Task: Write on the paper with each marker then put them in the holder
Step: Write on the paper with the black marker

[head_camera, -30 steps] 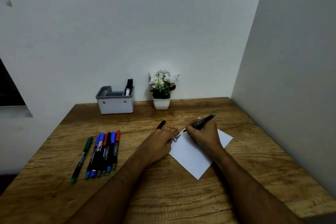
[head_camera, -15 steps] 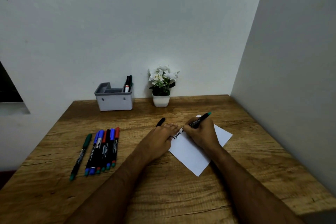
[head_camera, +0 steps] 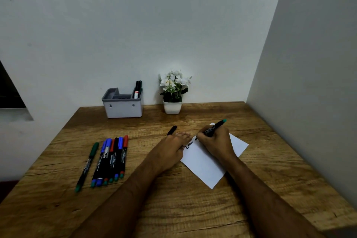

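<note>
A white sheet of paper (head_camera: 207,164) lies on the wooden table (head_camera: 173,208), with a few dark letters (head_camera: 189,144) near its far left corner. My right hand (head_camera: 214,142) grips a black marker with a teal end (head_camera: 214,127), its tip on the paper beside the letters. Resting on the sheet's left corner, my left hand (head_camera: 171,149) holds a black cap (head_camera: 172,130) that sticks out past the fingers. Several capped markers (head_camera: 111,159) lie in a row at the left, a green one (head_camera: 87,166) slightly apart. The grey holder (head_camera: 122,108) at the back has two markers (head_camera: 137,89) in its right compartment.
A small white pot of white flowers (head_camera: 172,92) stands right of the holder against the back wall. A side wall (head_camera: 309,102) runs close along the table's right edge. Both forearms reach in from the near edge.
The marker tip has moved a little to the right along the line of letters. My left hand has stayed on the paper's corner. The view has shifted slightly.
</note>
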`<state>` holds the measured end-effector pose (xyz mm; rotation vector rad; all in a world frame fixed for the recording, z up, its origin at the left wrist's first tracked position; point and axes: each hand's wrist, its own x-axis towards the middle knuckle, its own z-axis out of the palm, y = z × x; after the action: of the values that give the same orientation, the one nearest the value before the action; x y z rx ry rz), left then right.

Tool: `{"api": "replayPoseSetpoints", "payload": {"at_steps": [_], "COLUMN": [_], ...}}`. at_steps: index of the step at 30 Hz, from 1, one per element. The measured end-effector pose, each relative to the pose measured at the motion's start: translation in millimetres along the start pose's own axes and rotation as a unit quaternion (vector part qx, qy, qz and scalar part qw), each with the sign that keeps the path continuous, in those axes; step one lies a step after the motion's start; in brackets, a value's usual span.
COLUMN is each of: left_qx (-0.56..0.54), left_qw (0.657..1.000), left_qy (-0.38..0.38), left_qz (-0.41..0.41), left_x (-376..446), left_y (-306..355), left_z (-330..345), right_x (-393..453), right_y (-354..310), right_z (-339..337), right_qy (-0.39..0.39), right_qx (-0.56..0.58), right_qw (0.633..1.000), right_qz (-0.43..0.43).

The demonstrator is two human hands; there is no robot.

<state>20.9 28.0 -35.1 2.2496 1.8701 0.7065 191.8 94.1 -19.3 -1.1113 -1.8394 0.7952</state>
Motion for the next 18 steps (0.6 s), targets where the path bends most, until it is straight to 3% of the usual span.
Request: {"api": "replayPoseSetpoints", "payload": {"at_steps": [18], "left_qx": [-0.007], "left_qw": [1.000], "left_qy": [-0.008], "left_qz": [0.012], "left_x": [0.0], "left_y": [-3.0], "left_z": [2.1], "right_x": [5.1], "right_y": [6.9], "right_z": [2.2], "right_qy": [0.048], "right_qx": [0.004], "right_qw": [0.999], "right_qz": [0.025]}}
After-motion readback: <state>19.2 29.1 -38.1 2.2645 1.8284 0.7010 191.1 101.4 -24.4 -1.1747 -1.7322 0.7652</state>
